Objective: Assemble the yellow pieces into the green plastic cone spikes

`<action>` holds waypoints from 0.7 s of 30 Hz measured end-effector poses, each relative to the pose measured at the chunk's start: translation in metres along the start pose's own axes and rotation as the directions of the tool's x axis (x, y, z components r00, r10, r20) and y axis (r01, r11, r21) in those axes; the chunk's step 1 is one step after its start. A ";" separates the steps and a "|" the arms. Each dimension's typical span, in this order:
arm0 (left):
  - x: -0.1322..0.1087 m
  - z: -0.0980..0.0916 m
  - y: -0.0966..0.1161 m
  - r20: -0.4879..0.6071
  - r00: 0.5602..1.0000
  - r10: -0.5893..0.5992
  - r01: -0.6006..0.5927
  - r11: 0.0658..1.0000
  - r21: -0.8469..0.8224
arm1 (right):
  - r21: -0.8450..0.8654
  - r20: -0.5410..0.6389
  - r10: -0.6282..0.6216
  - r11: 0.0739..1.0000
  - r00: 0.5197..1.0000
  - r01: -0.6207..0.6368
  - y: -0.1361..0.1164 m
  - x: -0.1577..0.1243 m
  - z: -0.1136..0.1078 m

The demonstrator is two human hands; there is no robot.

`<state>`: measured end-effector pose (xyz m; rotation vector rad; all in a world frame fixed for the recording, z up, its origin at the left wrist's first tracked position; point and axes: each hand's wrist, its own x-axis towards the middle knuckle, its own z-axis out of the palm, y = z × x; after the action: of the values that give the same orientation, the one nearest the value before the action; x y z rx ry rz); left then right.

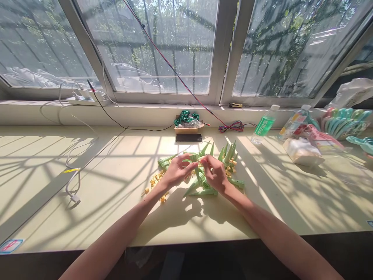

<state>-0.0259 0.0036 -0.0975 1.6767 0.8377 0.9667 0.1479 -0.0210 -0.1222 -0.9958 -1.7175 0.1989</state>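
Observation:
My left hand [178, 170] pinches a light green plastic cone [194, 158] between thumb and fingers, just above the pile. Close beside it, my right hand [215, 171] has its thumb and fingertips pressed together at the cone's edge. Whatever those right fingertips grip is too small or hidden to make out. Below and around both hands lie several more green cones [206, 192], some on their sides. Others stand upright [230, 151] just beyond my right hand. Small yellow plastic pieces [155, 179] are scattered left of the pile, with more among the cones at the right.
Behind the pile are a black phone [189, 137] and a small cardboard box [186, 130] with green material. Bottles [263, 125], a tissue pack [303, 151] and pastel plastic items [346, 122] stand at the right. A grey cable [77, 182] and a power strip [87, 100] are left.

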 end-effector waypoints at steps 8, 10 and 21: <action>-0.002 0.001 -0.003 -0.047 0.970 0.239 -0.226 0.956 0.185 | 0.042 0.014 0.085 0.995 0.996 -0.086 -0.002 0.000 0.001; -0.002 0.001 -0.003 -0.043 0.969 0.243 -0.231 0.953 0.194 | 0.043 0.005 0.079 0.996 0.997 -0.079 -0.002 0.000 0.001; 0.005 0.001 -0.003 -0.055 0.996 -0.066 0.057 0.989 -0.140 | -0.037 -0.061 0.012 0.999 0.998 -0.014 0.001 -0.001 0.002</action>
<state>-0.0235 0.0080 -0.0991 1.5019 0.8383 1.0134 0.1471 -0.0205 -0.1239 -1.0304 -1.6650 0.1443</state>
